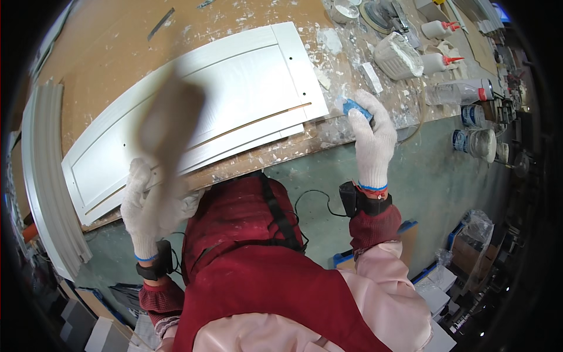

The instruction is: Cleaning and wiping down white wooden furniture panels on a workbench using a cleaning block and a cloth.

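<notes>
A white panel door (234,88) with a gently curved far edge lies on the workbench, with several small dark holes in it. At its near left edge is my left hand (139,202) in a white knit glove, fingers curled, with what looks like a crumpled white cloth (183,210) in its grip. A blurred brown shape (176,111) close to the camera covers part of the panel and of this hand. Beyond the panel's right end, my gloved right hand (374,144) is closed on a small blue hand tool (358,110), its exact kind unclear, just above the bench top.
On the bench's right stand a white-crusted plastic jug (397,57), glue bottles with red tips (438,29), a sander (381,14) and a clear bottle (457,92). Long white mouldings (47,170) lean at left. Crusted tubs (481,145) sit farther right. A cable (314,192) hangs before me.
</notes>
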Action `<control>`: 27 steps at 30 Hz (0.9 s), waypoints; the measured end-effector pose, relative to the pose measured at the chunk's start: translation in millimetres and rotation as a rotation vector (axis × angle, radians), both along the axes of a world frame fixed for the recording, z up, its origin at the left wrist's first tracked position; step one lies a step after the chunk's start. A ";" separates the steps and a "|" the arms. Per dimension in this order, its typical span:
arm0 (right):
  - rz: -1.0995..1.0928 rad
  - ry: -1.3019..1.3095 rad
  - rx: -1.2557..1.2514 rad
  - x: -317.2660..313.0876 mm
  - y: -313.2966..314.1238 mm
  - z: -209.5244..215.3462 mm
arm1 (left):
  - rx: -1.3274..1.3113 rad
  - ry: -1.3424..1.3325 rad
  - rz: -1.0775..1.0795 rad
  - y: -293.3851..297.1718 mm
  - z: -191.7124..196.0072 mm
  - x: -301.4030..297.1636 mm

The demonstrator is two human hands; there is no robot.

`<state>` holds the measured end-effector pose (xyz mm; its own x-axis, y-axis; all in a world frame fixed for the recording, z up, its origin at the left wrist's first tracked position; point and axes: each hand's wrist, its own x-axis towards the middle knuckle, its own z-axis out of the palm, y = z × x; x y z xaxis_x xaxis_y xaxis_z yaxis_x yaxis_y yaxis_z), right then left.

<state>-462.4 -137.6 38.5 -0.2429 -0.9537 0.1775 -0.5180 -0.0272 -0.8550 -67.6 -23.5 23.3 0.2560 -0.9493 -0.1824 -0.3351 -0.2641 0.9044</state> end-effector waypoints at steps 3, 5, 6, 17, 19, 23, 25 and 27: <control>0.048 -0.058 -0.001 -0.8 -9.8 -3.2 | -0.092 -0.085 -0.056 4.6 -7.6 4.3; 0.096 -0.034 -0.018 -0.2 -13.5 -3.1 | -0.058 -0.096 -0.049 2.5 -2.1 1.2; 0.102 -0.075 0.004 0.4 -14.4 -2.7 | -0.022 -0.102 -0.042 1.2 0.0 -0.4; 0.136 -0.068 0.143 -2.9 -10.5 9.8 | -0.027 -0.310 -0.049 7.5 -8.2 5.3; 0.168 -0.076 0.202 -10.2 -4.8 10.7 | -0.016 -0.410 -0.050 10.1 4.3 -1.1; 0.120 -0.257 0.240 -21.5 17.2 5.2 | 0.021 -0.229 0.013 -2.2 15.7 -11.8; 0.111 -0.219 0.282 -21.0 24.2 10.4 | -0.208 -0.146 -0.089 -10.9 12.7 -12.4; 0.103 -0.264 0.258 -27.5 30.5 -2.2 | -0.308 -0.185 -0.142 -23.0 20.8 -18.9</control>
